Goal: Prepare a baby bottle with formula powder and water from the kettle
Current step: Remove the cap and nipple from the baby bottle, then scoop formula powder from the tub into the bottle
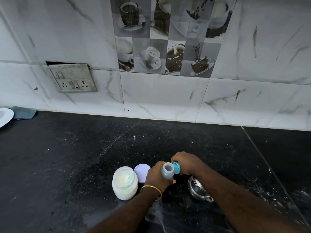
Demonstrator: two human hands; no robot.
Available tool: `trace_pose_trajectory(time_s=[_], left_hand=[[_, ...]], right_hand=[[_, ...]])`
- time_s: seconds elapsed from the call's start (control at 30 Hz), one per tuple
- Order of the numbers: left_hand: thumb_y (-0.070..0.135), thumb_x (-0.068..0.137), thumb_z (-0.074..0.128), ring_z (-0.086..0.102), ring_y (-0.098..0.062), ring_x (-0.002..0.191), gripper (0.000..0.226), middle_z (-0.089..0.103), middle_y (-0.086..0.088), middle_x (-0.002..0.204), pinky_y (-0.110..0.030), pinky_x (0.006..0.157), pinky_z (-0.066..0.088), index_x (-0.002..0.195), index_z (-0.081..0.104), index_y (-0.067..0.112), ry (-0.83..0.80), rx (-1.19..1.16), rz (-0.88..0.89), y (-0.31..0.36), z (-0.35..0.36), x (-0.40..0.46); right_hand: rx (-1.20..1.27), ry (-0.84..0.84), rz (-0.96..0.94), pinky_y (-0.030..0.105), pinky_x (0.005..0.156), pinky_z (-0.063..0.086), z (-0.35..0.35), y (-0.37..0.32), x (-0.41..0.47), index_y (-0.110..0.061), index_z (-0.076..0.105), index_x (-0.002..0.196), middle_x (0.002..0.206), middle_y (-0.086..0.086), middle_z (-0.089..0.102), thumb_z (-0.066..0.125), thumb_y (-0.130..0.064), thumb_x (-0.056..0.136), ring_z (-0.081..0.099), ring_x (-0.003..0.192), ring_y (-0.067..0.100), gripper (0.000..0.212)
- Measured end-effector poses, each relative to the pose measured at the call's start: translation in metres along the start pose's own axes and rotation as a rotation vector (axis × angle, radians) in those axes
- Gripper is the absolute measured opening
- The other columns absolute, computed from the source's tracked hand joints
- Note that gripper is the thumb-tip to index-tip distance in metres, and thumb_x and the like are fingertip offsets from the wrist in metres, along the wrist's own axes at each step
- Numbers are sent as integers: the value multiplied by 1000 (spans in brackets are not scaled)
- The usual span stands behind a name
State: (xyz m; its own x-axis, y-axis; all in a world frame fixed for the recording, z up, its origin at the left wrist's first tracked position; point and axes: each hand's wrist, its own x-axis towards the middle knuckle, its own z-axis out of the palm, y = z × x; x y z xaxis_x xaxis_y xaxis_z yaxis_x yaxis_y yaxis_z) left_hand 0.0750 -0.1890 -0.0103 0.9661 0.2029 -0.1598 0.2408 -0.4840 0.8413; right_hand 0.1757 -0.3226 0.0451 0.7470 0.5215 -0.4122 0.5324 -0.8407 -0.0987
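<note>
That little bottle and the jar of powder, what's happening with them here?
A person at a black counter is getting a baby bottle ready. The left hand grips the open bottle, and the right hand holds its blue cap right beside the mouth. The formula jar stands open to the left, a scoop inside, with its lid lying behind it. A steel kettle sits under the right forearm.

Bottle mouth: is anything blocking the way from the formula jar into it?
Nothing visible does. The bottle, gripped by the left hand, has an open mouth; its blue cap is off to the side in the right hand. The formula jar stands open beside it, its lid lying on the counter.
</note>
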Motion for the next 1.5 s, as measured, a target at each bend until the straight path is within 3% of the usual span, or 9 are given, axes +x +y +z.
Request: trace_pose_trajectory(time_s=[0.17,0.37,0.57,0.67,0.8,0.93,1.03,1.23,1.5], left_hand=[[31,55,87,65,-13,95,54,67,10,102,-36,88,54,98,55,33,3,-13,15,1,-2,-2],[28,52,85,69,-11,88,43,71,9,92,-41,83,57,86,59,34,52,-122,78,14,-11,-10],[35,54,87,67,-14,94,57,71,8,102,-34,85,56,106,65,26,87,-99,291,63,-70,-4],[25,58,93,64,-14,94,61,69,4,106,-23,84,52,111,65,20,143,-88,309,79,-114,1],[19,59,93,62,-10,89,59,68,5,103,-17,79,46,111,64,21,247,-102,249,71,-165,-1],[16,60,92,62,-7,89,59,64,11,99,-14,75,48,110,61,23,308,-127,145,33,-191,-13],[14,59,93,65,-13,92,58,67,9,100,-24,79,53,106,62,25,352,-156,64,-6,-199,-27],[8,59,91,62,3,87,53,66,18,95,-11,70,45,95,62,33,380,-159,-4,-56,-199,-58],[11,58,92,64,-2,93,55,67,16,100,-19,79,49,99,63,32,348,-153,-23,-86,-189,-75]], right_hand=[[-6,16,-7,38,89,52,5,-1,1,-26,65,116,127,1,63,64,-10,83,62,113,23,37],[-13,-14,-8,41,92,52,7,1,-1,-29,58,125,132,-2,59,77,-3,72,59,121,24,62],[-21,-39,13,40,101,49,2,-1,-2,-25,51,139,140,3,53,86,-13,69,53,129,27,79],[8,-38,-25,41,105,47,-14,-9,-1,-25,44,146,144,4,48,87,-21,68,50,132,26,90],[232,67,-108,38,103,49,-33,-30,2,-23,52,140,137,2,54,84,-30,75,56,123,19,73],[492,198,-270,30,88,58,-47,-68,-1,-22,69,111,110,-2,68,83,-24,80,67,93,10,34],[563,212,-398,16,73,53,-54,-109,-8,-20,74,96,97,-4,72,82,-19,81,68,79,5,17],[41,152,-534,36,88,50,-48,-160,-9,-30,73,104,121,-9,59,72,-34,85,57,112,13,19],[-551,129,-370,37,77,36,-22,-196,3,-7,66,116,125,9,59,65,-20,92,56,117,32,28]])
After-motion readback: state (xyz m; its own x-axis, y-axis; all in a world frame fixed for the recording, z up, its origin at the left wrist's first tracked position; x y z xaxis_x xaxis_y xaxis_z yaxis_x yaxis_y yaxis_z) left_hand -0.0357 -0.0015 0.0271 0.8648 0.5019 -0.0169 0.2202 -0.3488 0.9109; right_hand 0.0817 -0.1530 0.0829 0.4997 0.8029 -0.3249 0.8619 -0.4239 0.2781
